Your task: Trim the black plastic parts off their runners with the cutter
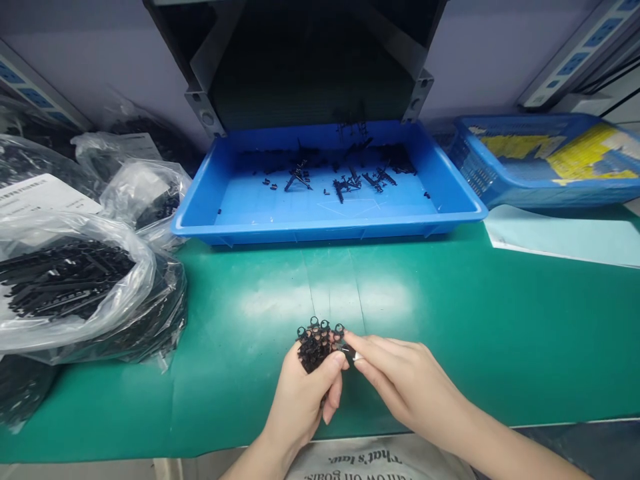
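Observation:
My left hand (313, 387) is closed around a bunch of small black plastic parts (314, 352). Several of these parts end in rings that stick up above my fingers. Beside it, my right hand (400, 370) pinches at one black part with a ring, at the right edge of the bunch. Something small and white shows at the right fingertips, too small to name. Both hands are held close together over the front of the green table mat (240, 393). The lower ends of the bunch are hidden by my left palm.
A blue tray (325, 230) with scattered black parts stands at the back, beneath a dark chute (320, 67). Open plastic bags (145, 267) of black parts crowd the left. At the right are a blue basket (500, 173) and a pale sheet (565, 237).

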A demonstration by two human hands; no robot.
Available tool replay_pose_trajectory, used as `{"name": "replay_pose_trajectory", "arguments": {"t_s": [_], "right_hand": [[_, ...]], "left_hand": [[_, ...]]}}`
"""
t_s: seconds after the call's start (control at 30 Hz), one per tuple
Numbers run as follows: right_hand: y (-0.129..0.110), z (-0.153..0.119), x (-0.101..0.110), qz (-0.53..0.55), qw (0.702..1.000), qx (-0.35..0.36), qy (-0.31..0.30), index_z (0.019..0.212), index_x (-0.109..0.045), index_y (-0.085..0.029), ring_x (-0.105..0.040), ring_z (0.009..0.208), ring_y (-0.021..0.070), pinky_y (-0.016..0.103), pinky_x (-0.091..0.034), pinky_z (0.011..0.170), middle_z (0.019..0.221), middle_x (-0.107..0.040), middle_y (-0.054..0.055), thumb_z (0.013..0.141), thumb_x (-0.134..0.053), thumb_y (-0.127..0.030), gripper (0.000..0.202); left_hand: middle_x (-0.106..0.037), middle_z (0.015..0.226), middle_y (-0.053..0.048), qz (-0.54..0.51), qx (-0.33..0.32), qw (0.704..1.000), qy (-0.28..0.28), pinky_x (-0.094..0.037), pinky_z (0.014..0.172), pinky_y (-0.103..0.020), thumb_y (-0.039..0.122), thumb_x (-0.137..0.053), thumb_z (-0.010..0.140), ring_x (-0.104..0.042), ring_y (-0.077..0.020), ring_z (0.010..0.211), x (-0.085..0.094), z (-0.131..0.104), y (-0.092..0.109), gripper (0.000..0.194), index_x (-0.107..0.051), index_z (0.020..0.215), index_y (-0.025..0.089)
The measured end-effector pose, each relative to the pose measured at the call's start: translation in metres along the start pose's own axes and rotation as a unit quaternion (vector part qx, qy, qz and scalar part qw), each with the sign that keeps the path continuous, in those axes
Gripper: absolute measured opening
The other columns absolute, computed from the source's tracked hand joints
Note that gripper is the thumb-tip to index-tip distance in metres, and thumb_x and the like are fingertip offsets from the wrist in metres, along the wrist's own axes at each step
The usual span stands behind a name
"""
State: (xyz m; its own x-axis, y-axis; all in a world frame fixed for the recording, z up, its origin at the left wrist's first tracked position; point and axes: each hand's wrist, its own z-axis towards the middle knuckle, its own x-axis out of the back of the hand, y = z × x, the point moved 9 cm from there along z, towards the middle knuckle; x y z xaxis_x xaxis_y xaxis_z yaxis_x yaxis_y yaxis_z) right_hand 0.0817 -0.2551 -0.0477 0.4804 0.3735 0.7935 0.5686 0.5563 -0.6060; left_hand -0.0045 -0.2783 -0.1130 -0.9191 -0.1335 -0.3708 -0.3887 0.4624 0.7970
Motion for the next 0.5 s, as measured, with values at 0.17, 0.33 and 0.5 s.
{"name": "replay_pose_trajectory", "arguments": {"t_s": [0.17,0.33,0.5], "right_hand": [[0.0009,0.0014,0.0004,-0.013,1.0,0.001,-0.011,0.121,-0.048,-0.018,-0.061,0.072,0.0149,0.025,-0.044,0.055,0.091,-0.066,0.003,0.091,-0.03,-0.02,0.034],[-0.0007,0.0008,-0.0014,-0.042,0.999,-0.001,0.016,0.12,-0.049,-0.016,-0.06,0.069,0.0142,0.025,-0.042,0.051,0.089,-0.066,0.002,0.092,-0.029,-0.02,0.035],[-0.0012,-0.001,-0.0016,-0.077,0.996,-0.006,0.036,0.117,-0.053,-0.016,-0.061,0.067,0.0154,0.025,-0.041,0.046,0.089,-0.067,0.003,0.092,-0.029,-0.021,0.035]], "left_hand": [[-0.039,0.032,0.007,0.013,0.003,1.0,0.004,-0.017,0.032,-0.014,0.036,-0.06,0.074,-0.024,-0.0021,0.027,0.0023,0.0016,0.0004,0.027,-0.049,0.066,0.012],[-0.034,0.031,0.008,0.021,0.008,1.0,0.016,-0.014,0.031,-0.016,0.038,-0.058,0.075,-0.019,-0.0021,0.028,0.0031,0.0032,-0.0011,0.029,-0.046,0.062,0.014],[-0.03,0.032,0.008,0.026,0.008,0.999,0.035,-0.015,0.033,-0.017,0.039,-0.058,0.074,-0.019,-0.003,0.03,0.0036,0.004,-0.0021,0.036,-0.038,0.054,0.017]]}}
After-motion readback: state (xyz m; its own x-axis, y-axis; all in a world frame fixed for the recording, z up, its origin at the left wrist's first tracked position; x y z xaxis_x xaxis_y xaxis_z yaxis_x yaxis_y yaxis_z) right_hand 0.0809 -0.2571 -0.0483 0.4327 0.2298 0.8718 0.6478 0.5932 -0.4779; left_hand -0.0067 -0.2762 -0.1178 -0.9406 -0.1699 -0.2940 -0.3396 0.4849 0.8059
